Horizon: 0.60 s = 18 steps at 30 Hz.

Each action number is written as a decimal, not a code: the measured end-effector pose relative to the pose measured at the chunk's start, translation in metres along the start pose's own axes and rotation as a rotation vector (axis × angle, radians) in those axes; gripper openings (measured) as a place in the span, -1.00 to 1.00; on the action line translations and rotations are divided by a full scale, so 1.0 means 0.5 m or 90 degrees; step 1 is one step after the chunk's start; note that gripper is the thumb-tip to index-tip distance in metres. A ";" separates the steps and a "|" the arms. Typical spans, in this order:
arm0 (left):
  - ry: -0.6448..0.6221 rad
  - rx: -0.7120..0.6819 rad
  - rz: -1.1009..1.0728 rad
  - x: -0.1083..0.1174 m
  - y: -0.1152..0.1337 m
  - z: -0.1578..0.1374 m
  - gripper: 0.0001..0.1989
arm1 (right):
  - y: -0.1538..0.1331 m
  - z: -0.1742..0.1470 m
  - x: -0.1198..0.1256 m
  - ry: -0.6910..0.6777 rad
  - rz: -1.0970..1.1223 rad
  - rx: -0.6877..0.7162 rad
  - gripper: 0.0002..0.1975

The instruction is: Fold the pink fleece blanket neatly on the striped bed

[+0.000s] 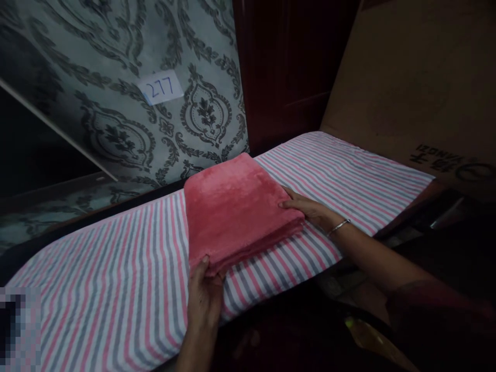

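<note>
A folded pink plush cloth point(236, 206), perhaps a blanket or a large towel, lies over the middle of a striped sheet point(127, 268). Its layers show along the edge nearest me. At the near left corner, my left hand point(205, 292) grips it with the thumb on top and the fingers underneath. My right hand point(306, 206) holds the right edge, thumb above and the other fingers mostly hidden below. Both hands are closed on the cloth, which looks flat and neatly squared.
Patterned wallpaper point(209, 111) with a paper marked 277 point(160, 87) stands behind the sheet. Beyond it are a dark red door-like panel point(287, 51) and a large cardboard sheet point(411, 77) at right. A dark screen-like panel point(34, 150) leans at left.
</note>
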State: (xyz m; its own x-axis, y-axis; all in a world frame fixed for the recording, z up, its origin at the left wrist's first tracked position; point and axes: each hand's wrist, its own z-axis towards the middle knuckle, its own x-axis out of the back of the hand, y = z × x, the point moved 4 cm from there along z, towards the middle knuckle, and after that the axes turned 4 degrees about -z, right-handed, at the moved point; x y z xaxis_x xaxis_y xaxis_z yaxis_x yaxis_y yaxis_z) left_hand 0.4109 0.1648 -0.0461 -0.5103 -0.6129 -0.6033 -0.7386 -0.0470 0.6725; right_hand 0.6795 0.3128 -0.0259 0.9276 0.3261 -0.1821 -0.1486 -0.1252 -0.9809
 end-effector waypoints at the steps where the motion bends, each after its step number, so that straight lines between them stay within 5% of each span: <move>1: 0.017 -0.007 -0.004 -0.003 0.021 0.005 -0.86 | -0.004 -0.011 -0.020 0.012 0.039 -0.007 -0.17; 4: 0.031 -0.094 0.010 0.005 0.123 0.019 -0.85 | 0.000 -0.075 -0.113 0.031 0.163 0.009 -0.14; 7: 0.038 -0.189 0.012 0.059 0.218 0.017 -0.89 | 0.052 -0.168 -0.222 -0.060 0.227 -0.053 0.02; 10: 0.080 -0.087 -0.022 0.144 0.227 0.002 -0.81 | 0.133 -0.233 -0.274 -0.192 0.214 -0.208 0.15; 13: 0.078 0.050 -0.036 0.203 0.180 -0.016 -0.65 | 0.166 -0.206 -0.226 -0.146 0.118 -0.224 -0.35; 15: 0.046 0.036 -0.014 0.211 0.155 -0.026 -0.62 | 0.141 -0.141 -0.163 -0.051 0.027 -0.113 -0.59; 18: 0.018 -0.008 0.042 0.188 0.129 -0.045 -0.64 | 0.071 -0.022 -0.073 0.109 -0.059 0.070 -0.65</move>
State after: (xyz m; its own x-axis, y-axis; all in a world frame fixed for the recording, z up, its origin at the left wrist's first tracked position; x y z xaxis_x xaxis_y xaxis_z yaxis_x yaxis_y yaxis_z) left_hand 0.3251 0.0865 -0.0498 -0.5455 -0.6366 -0.5451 -0.6979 -0.0152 0.7160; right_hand 0.6441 0.2862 -0.0533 0.9822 0.1664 -0.0866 -0.0884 0.0035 -0.9961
